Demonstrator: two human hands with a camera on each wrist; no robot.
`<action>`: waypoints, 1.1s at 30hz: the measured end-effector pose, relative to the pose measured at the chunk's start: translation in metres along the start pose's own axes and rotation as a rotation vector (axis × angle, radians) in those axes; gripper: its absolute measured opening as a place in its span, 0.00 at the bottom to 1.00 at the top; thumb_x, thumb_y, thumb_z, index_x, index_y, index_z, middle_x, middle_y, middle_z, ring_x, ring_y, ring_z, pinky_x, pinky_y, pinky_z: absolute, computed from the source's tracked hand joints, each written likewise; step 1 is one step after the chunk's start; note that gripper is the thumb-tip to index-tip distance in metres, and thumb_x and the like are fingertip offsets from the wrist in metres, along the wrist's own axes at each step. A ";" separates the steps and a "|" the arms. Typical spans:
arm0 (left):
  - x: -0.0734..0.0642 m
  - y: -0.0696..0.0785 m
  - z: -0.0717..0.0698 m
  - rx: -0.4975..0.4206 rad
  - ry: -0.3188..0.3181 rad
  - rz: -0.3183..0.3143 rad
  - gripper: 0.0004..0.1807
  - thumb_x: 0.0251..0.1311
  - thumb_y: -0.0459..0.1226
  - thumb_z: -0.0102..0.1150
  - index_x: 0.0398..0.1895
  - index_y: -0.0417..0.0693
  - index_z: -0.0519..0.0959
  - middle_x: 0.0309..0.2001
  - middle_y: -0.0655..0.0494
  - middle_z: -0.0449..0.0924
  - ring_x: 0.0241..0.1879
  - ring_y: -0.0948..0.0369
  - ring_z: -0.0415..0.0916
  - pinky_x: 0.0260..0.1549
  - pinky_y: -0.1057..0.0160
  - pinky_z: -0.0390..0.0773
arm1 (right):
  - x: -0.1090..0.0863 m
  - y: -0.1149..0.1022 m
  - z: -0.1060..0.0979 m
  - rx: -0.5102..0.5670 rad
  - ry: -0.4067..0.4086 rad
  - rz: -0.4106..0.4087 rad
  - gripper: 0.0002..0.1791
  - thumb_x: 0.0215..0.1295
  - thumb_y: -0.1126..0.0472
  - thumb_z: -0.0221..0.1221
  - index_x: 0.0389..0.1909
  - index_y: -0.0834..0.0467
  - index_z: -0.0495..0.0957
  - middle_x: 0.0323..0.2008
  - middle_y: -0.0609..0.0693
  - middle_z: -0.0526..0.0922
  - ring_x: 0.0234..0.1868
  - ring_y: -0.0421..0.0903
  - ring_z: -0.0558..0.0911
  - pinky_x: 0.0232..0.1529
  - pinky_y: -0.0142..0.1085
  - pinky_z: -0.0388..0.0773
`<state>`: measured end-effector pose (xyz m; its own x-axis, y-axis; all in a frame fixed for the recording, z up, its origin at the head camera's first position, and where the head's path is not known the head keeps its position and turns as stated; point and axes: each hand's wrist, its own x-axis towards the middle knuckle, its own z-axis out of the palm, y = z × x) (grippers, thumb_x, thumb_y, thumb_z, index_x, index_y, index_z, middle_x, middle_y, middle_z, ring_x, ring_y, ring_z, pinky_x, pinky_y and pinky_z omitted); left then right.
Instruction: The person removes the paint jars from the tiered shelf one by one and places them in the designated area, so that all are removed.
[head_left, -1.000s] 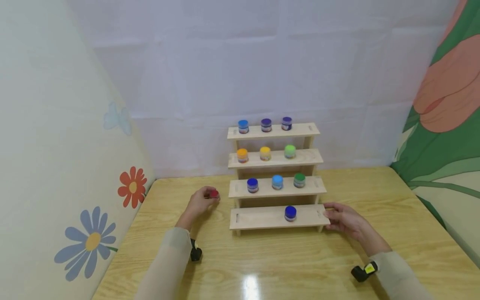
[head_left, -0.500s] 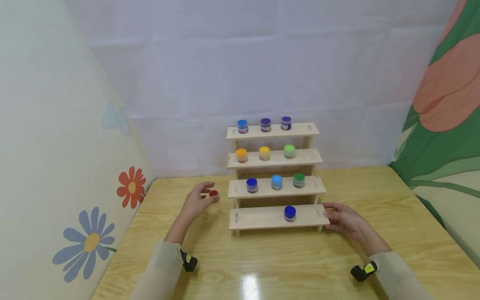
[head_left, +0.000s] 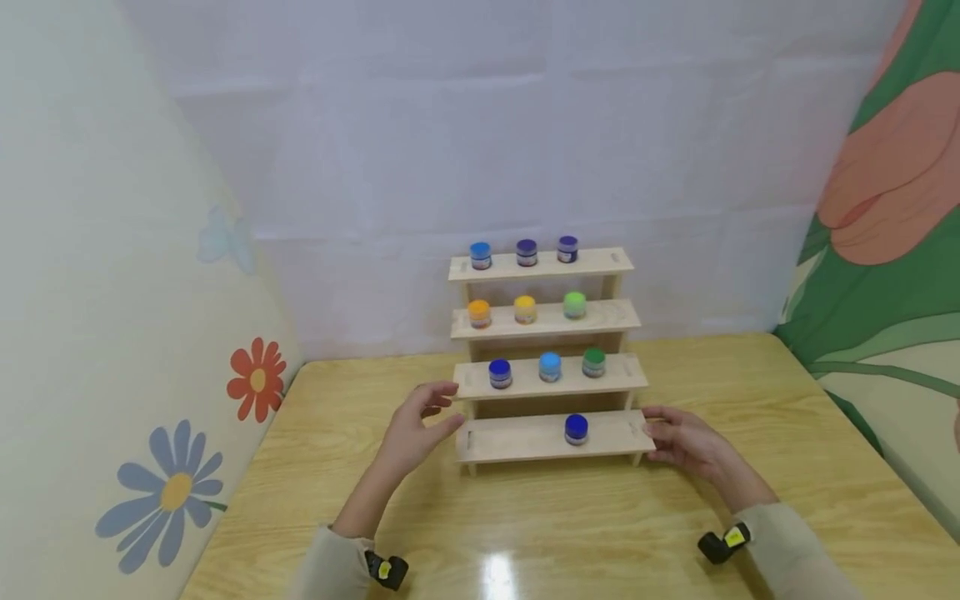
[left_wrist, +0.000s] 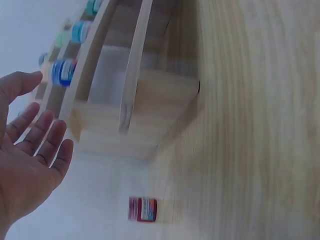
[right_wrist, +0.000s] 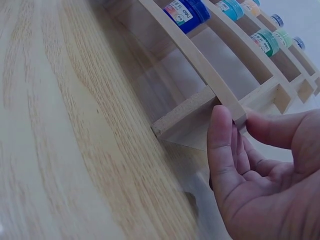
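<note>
Your left hand (head_left: 411,429) has quit the red paint jar (left_wrist: 142,209), fingers spread beside the stepped rack (head_left: 525,377) | right hand (head_left: 693,447) pinches its bottom shelf (head_left: 517,439) | jar sits unshelved!

Tiered rack (head_left: 513,442): pale bare wood, matt, smooth-looking. Surface (head_left: 577,525): wood-grained, glossy, bright glare showing. Jars (head_left: 576,432): smooth plastic, from where I stand; lids (head_left: 574,299) slightly shiny, labels (left_wrist: 148,209) paper-like. Backdrop (head_left: 420,150): white cloth, matt, creased. Sleeves (head_left: 798,546): matt cloth. Wrist cameras (head_left: 717,547): black, look plastic.
</note>
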<state>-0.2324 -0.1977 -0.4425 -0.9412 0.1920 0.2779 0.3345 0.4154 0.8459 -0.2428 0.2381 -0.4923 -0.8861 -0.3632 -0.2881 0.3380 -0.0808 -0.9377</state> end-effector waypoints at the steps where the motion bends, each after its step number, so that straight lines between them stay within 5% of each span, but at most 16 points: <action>1: -0.001 0.002 0.004 -0.011 -0.008 0.011 0.25 0.61 0.34 0.70 0.61 0.40 0.76 0.57 0.43 0.79 0.55 0.46 0.77 0.61 0.43 0.74 | 0.000 0.000 0.000 0.001 -0.003 0.000 0.35 0.75 0.65 0.54 0.73 0.74 0.50 0.41 0.48 0.83 0.40 0.41 0.84 0.39 0.31 0.85; 14: 0.004 0.028 0.057 -0.160 -0.300 -0.040 0.25 0.65 0.35 0.66 0.64 0.40 0.73 0.61 0.38 0.76 0.59 0.46 0.75 0.63 0.45 0.73 | 0.000 -0.002 0.002 -0.005 0.012 0.032 0.36 0.75 0.65 0.54 0.75 0.73 0.48 0.41 0.49 0.83 0.39 0.41 0.84 0.39 0.32 0.85; 33: 0.021 0.034 0.109 -0.092 -0.341 -0.014 0.25 0.63 0.36 0.68 0.62 0.39 0.75 0.59 0.48 0.80 0.57 0.50 0.77 0.60 0.52 0.77 | 0.001 -0.005 -0.001 -0.016 -0.022 0.039 0.33 0.75 0.65 0.54 0.73 0.72 0.51 0.42 0.49 0.83 0.40 0.43 0.84 0.40 0.33 0.85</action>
<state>-0.2355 -0.0822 -0.4578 -0.8708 0.4789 0.1112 0.3012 0.3411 0.8905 -0.2454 0.2387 -0.4877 -0.8651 -0.3862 -0.3200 0.3666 -0.0514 -0.9290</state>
